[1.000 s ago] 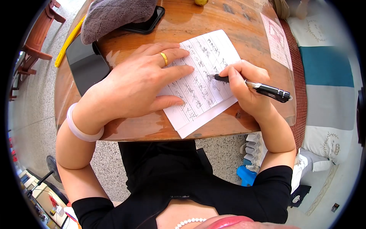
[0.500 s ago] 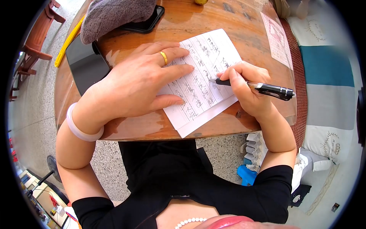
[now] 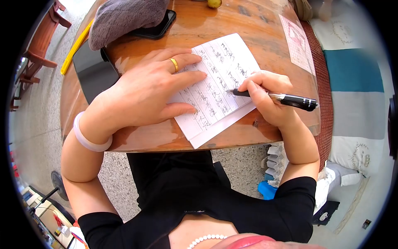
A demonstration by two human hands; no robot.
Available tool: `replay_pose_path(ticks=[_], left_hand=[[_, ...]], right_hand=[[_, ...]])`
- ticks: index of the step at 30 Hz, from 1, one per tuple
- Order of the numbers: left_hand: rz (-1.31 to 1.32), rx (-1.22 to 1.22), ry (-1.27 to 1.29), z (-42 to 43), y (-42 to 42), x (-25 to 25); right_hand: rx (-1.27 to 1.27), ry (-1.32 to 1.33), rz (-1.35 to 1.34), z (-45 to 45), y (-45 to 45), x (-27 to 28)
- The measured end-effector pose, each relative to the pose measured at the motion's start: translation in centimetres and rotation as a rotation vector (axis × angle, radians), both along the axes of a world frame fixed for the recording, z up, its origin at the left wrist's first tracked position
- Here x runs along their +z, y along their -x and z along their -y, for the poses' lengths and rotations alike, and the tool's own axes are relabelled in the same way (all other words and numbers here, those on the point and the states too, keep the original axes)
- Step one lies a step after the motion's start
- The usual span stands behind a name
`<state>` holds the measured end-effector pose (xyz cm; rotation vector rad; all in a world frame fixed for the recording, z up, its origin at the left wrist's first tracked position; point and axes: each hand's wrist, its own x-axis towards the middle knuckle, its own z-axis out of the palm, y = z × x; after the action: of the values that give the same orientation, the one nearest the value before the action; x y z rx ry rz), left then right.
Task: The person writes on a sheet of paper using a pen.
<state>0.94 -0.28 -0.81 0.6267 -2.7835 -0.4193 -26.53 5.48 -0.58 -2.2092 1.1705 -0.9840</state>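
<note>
Lined paper (image 3: 238, 50) covered in handwritten characters lies tilted on the wooden table (image 3: 244, 18), on top of another white sheet (image 3: 222, 129). My left hand (image 3: 153, 89), with a gold ring, rests flat on the paper's left side, fingers spread. My right hand (image 3: 269, 97) grips a black pen (image 3: 297, 101) between thumb and fingers. The pen's tip touches, or hovers just over, the writing near the middle of the page; I cannot tell which.
Left of the paper lies a dark glossy tablet or phone (image 3: 93, 68). Behind it are a grey-purple cloth (image 3: 126, 20), a black phone (image 3: 159, 27) and a yellow strip (image 3: 76, 47). A small yellowish fruit (image 3: 214, 3) sits at the back. A pink-printed sheet (image 3: 296, 39) lies at the right.
The pen tip has shifted slightly left and down on the page, and my right hand has moved with it. My left hand stays flat on the paper. The whole view has shifted a little.
</note>
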Motion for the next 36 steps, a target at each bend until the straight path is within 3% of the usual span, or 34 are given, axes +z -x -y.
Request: replay_pose_path(ticks=[6, 12, 20, 36], left_hand=[[-0.003, -0.003, -0.002, 0.02, 0.0, -0.08], [0.001, -0.008, 0.005, 0.04, 0.01, -0.16], [0.014, -0.011, -0.007, 0.03, 0.02, 0.09], [0.003, -0.007, 0.005, 0.04, 0.0, -0.07]], right_hand=[[-0.074, -0.086, -0.012, -0.28, 0.02, 0.38], [-0.17, -0.21, 0.17, -0.01, -0.01, 0.17], [-0.04, -0.178, 0.047, -0.34, 0.41, -0.18], [-0.02, -0.004, 0.017, -0.08, -0.32, -0.55]])
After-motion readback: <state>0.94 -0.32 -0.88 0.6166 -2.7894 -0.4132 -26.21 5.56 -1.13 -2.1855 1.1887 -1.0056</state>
